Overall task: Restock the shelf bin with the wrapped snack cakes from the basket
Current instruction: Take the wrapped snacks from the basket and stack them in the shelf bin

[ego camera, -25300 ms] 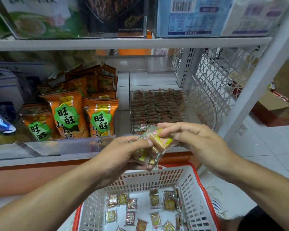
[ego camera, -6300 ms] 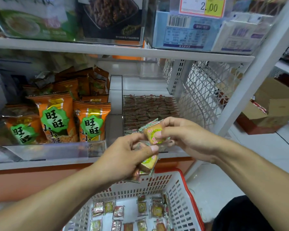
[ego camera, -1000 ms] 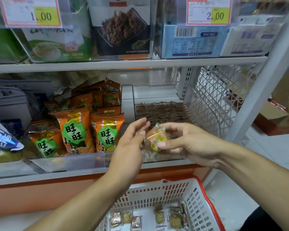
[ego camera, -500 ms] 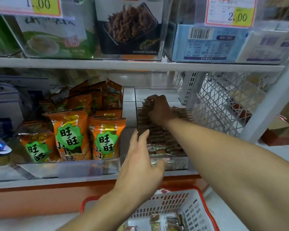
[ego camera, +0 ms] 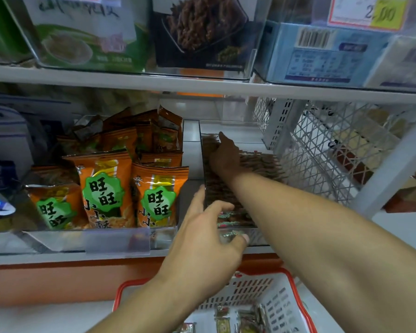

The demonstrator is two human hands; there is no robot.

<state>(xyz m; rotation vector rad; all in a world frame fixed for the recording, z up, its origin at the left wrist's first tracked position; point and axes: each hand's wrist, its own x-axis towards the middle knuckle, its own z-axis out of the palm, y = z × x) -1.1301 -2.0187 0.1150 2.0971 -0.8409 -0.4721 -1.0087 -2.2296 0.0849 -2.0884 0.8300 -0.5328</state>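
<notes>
A clear shelf bin (ego camera: 258, 237) on the lower shelf holds rows of wrapped snack cakes (ego camera: 262, 164). My right hand (ego camera: 226, 158) reaches deep into the bin and lies on the back rows, index finger straight and pointing toward the rear. No cake shows in it. My left hand (ego camera: 209, 236) touches the bin's front left corner. Its thumb rests on the front wall and its fingers lie relaxed along the left wall. Below, a white basket with a red rim (ego camera: 287, 294) holds several more wrapped cakes (ego camera: 246, 318).
Orange snack bags (ego camera: 106, 193) fill the bin to the left. A white wire mesh divider (ego camera: 322, 152) and a slanted white post (ego camera: 394, 169) stand to the right. The upper shelf (ego camera: 202, 85) with boxed goods hangs close above.
A second ago my right hand held a wrapped cake in front of the bin; it has since reached to the bin's back. My left hand rose to the bin's front corner.
</notes>
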